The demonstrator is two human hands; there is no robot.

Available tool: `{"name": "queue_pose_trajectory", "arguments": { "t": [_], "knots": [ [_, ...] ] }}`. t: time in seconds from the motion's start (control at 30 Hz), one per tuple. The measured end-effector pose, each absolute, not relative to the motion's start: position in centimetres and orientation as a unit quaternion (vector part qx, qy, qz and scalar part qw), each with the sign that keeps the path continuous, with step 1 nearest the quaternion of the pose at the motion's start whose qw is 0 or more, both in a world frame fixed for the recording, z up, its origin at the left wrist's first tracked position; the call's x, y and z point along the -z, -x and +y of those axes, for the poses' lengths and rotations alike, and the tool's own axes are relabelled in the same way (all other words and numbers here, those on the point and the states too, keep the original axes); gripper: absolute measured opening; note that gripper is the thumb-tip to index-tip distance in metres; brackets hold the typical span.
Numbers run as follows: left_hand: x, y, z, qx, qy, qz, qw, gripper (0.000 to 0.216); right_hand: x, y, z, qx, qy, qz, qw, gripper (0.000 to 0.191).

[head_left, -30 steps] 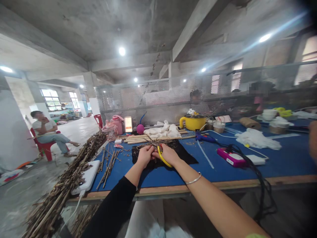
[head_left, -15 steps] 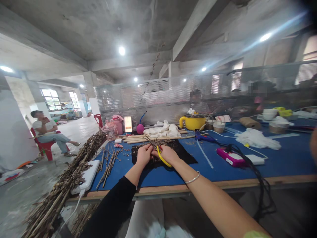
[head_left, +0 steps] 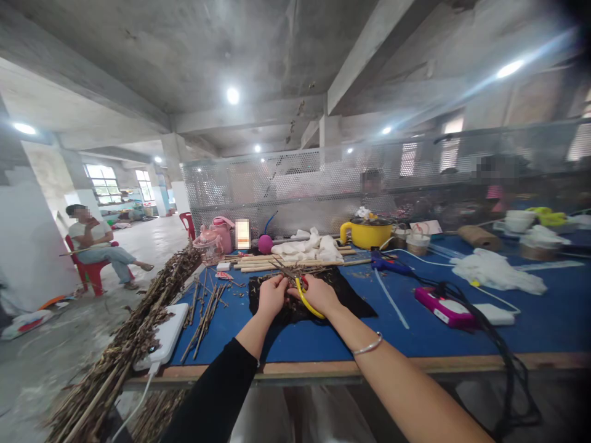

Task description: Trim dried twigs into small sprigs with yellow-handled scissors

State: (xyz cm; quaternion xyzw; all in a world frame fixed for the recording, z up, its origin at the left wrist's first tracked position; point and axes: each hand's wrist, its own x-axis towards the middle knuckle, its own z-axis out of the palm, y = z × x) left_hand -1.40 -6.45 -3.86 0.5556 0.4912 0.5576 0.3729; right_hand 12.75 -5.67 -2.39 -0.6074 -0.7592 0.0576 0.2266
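Observation:
My right hand [head_left: 321, 295] is closed around a pair of yellow-handled scissors [head_left: 305, 303], whose dark blades point up and to the left. Close beside it, my left hand [head_left: 271, 296] has its fingers pinched together near the blades; what they hold is too small to make out. Both hands are over a black cloth [head_left: 353, 300] strewn with dry plant bits. Left of the cloth, several cut twigs [head_left: 207, 317] lie on the blue table [head_left: 318, 344].
A long bundle of dried stalks [head_left: 124, 338] and a white power bank [head_left: 172, 332] lie at the left edge. Behind are wooden sticks [head_left: 258, 266], white cloth and a yellow pot [head_left: 369, 235]. A blue glue gun [head_left: 390, 264] and purple box [head_left: 441, 307] with black cable are right.
The camera view has shifted slightly, moving the table items a little right and down. My hands stay close together, with the scissors still in the right one.

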Motion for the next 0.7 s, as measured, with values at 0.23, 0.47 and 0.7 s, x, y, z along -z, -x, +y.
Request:
{"name": "queue_pose_trajectory", "arguments": {
  "t": [0.23,0.47,0.7],
  "knots": [
    [3.8,1.1,-6.5,-0.56,-0.547,0.475,0.403,0.02,3.0,-13.1,-5.7,-0.053,0.589,-0.774,0.228,0.053],
    [4.1,1.3,-6.5,-0.559,-0.58,0.434,0.404,0.019,3.5,-12.9,-5.7,-0.082,0.544,-0.794,0.26,0.055],
    [4.0,1.5,-6.7,-0.552,-0.58,0.444,0.403,0.022,2.7,-12.8,-6.2,-0.059,0.581,-0.779,0.23,0.048]
  ]
}}
